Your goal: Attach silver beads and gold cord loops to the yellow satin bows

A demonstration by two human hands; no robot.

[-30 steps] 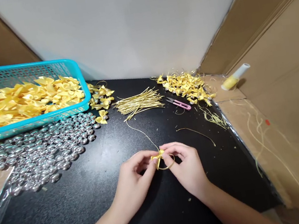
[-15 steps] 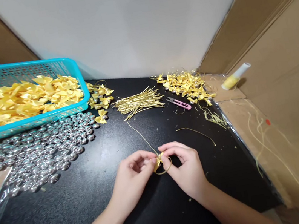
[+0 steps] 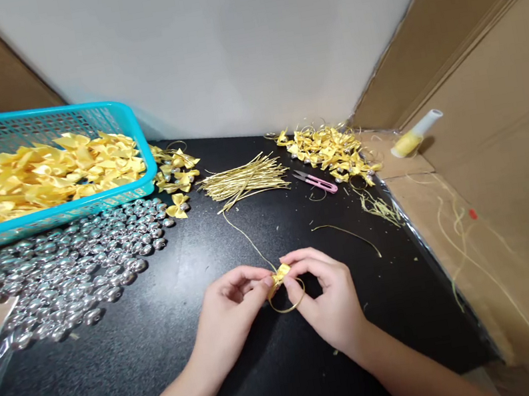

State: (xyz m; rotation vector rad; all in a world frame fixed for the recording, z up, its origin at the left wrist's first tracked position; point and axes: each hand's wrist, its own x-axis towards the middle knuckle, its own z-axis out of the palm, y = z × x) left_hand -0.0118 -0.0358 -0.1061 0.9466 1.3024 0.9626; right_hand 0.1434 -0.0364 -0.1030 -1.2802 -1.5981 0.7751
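Between both hands is a yellow ribbon bow (image 3: 281, 273), close above the black tabletop. My left hand (image 3: 234, 304) pinches its left side with thumb and fingertips. On the other side, my right hand (image 3: 323, 289) is closed on the bow's right end. A gold cord loop (image 3: 290, 308) hangs below the bow, and a thin cord (image 3: 250, 239) runs from it up toward the bundle of cut gold cords (image 3: 246, 181). The fingertips hide part of the bow, so I cannot tell whether a bead is in it.
At left, a turquoise basket (image 3: 93, 203) holds yellow bows, with silver beads (image 3: 74, 270) spread before it. Pink thread snips (image 3: 316, 181) lie beside a pile of beaded bows (image 3: 330, 150). A loose cord (image 3: 346, 235) lies right of centre; a thread spool (image 3: 416, 134) is beyond.
The bow has turned between my fingers, so more of its yellow ribbon shows. The cord loop hangs slightly lower. Both hands stay in nearly the same place.
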